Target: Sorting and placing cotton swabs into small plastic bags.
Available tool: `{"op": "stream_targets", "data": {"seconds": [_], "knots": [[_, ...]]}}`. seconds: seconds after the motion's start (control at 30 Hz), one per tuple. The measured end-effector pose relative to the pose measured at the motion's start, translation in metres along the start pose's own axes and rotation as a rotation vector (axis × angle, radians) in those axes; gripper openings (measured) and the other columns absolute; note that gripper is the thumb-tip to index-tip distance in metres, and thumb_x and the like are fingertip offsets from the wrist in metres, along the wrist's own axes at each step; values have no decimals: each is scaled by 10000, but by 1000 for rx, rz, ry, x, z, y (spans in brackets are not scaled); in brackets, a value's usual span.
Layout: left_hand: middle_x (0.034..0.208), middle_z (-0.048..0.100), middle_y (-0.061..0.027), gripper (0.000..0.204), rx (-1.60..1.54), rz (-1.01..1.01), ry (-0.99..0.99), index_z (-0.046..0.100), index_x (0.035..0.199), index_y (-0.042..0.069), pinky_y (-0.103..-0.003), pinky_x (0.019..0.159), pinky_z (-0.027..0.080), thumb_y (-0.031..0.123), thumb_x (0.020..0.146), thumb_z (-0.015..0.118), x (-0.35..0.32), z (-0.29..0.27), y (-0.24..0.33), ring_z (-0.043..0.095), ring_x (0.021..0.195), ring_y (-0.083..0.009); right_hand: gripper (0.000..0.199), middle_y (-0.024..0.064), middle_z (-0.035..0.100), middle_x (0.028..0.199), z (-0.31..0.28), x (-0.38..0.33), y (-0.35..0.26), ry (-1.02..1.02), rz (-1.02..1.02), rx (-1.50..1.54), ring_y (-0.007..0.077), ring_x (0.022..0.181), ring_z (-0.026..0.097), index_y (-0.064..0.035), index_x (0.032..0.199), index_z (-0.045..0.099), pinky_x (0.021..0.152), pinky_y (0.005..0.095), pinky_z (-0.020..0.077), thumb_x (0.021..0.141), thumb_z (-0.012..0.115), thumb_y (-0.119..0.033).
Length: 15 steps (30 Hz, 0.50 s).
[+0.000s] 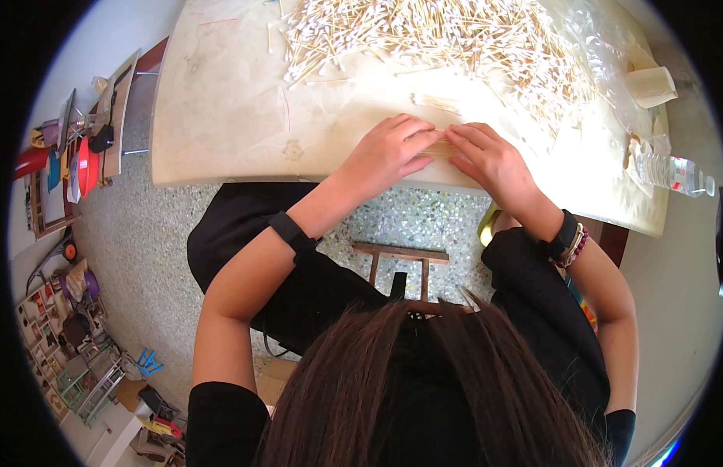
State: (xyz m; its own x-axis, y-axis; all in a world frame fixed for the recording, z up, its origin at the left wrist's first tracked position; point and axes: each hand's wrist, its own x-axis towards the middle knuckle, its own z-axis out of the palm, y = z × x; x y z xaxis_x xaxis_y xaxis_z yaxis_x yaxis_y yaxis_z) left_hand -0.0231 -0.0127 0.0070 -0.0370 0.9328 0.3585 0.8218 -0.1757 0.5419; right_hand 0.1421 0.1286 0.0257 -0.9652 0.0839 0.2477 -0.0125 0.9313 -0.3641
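Cream-coloured and worn, the table (221, 117) carries a broad heap of wooden-stemmed cotton swabs (439, 39) spread along its far edge, from about the middle toward the far right corner. Both of the person's hands work at the near edge, close together. The left hand (388, 152) lies knuckles up with its fingers curled and pressed side by side, their tips closing on a small bundle of swabs (443, 142) that lies flat on the table between the two hands. The right hand (493, 159) meets it from the other side, fingers also held together and bent down onto the same bundle (whether the thumbs pinch underneath cannot be told, since the backs of the hands hide them). A few loose swabs (435, 101) lie just beyond the hands, short of the heap.

Crumpled clear plastic wrapping (602, 62) lies over the heap's right part, near the right edge. Beside it stands a pale cylindrical cup-like thing (651, 86), tilted. At the near right corner a clear plastic bottle (676, 173) lies on its side, its label pale and too small to make out. Each wrist bears a dark band, and the right one also a string of beads (575, 251). Below the table's near edge a small wooden stool (400, 257) stands on the speckled floor (136, 257).
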Motion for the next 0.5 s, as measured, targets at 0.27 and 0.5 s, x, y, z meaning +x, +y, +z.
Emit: {"op": "stream_targets", "data": {"seconds": [0.27,0.5], "knots": [[1010,597,-83,317,69,60,3,635,1053,65,-334,821,475,102,740,666,-1,0,0,567,944,-241,324,82,595,1046,-1,0,0,-3,-1,20,223,973,556,-13,1064,595,817,308,489,758,640,-109],[1022,598,-78,349,155,124,6,639,1065,80,-326,824,481,63,717,662,-4,2,0,567,959,-232,320,103,616,1003,-2,1,1,17,4,52,249,916,582,-10,1050,621,778,325,506,737,671,-54]]}}
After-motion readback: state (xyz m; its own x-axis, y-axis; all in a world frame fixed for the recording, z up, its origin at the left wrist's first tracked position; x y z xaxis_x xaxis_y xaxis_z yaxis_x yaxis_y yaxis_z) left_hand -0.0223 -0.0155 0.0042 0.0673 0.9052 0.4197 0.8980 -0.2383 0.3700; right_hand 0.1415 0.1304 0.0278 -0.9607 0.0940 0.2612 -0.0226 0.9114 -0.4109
